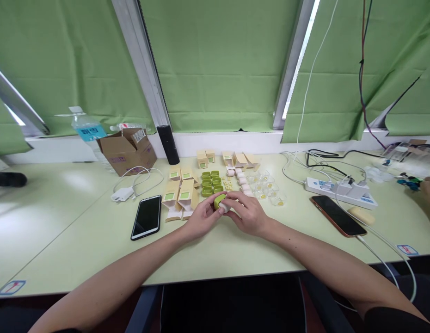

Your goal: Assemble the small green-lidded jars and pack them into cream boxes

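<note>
My left hand (202,216) is closed around a small green case (219,200), held just above the table. The fingers of my right hand (248,213) pinch a small whitish piece (223,208) against the case's open side; fingertips partly hide it. Behind my hands stand several more open green cases (207,191) in two columns. Beside them lie small yellow parts (228,184), a column of pale pink rounded pieces (243,181), and several clear plastic covers (278,199) with yellow spots.
Open cream cartons (186,193) stand left of the cases, with more cartons (240,160) behind. A phone (146,217), charger (122,194), cardboard box (128,152) and black cylinder (168,144) lie leftward. Rightward are a power strip (340,192), cables, another phone (338,216) and another person's hand (429,194).
</note>
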`<state>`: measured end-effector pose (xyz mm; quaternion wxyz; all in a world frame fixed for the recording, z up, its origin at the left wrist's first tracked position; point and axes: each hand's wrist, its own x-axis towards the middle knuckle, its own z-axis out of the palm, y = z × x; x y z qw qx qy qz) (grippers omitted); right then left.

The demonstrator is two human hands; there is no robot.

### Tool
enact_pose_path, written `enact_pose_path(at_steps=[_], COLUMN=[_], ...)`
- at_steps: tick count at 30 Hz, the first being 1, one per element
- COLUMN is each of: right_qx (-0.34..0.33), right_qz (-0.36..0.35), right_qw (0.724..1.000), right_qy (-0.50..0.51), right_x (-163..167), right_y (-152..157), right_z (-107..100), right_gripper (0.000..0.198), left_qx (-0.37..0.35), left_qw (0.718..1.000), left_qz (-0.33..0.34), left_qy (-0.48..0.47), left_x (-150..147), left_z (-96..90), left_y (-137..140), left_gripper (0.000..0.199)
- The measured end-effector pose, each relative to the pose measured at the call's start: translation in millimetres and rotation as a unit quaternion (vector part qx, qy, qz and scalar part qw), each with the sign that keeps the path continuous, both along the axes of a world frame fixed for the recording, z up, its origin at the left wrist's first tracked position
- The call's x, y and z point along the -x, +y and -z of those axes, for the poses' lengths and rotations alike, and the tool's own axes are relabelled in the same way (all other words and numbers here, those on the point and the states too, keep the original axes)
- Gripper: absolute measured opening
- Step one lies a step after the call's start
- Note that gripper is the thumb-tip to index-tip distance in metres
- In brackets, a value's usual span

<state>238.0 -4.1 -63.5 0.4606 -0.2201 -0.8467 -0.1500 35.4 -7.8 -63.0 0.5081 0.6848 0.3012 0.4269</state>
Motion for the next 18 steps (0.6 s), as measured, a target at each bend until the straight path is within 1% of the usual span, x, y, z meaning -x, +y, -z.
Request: enact_pose_path(at_steps=[2,5,10,15,18], right_qx=[-0.013,-0.027,-0.03,-0.043,-0.04], right_qz=[-0.002,0.015,0.048,0.025,0.019], right_qw=[1.0,0.999,0.998,0.998,0.999], right_qy=[-0.002,-0.014,-0.041,-0.028,-0.025], right_x=[0.6,1.0,2.2,5.0,5.8], right_y=[0.0,-0.1,-1.3,-5.6,-7.2], right_z=[-0.2,0.1,0.7,-3.9,-5.9], right_gripper=[0.021,0.019,0.019,0.021,0.021], left_qx=[-0.004,-0.014,-0.011,-0.011,-0.017], left_qw=[1.0,0.999,1.0,1.0,1.0], left_qz=[0.01,0.021,0.006,-0.007,0.001], left_qy=[-0.01,-0.029,-0.017,-0.01,-0.008], left_x=[0.4,1.1,-0.3,-1.4,-0.3], left_z=[1.0,2.1,3.8,3.4,2.0], left_y=[0.2,0.6,-1.8,-4.5,-4.7], left_gripper=[0.06,0.059,0.059,0.057,0.056])
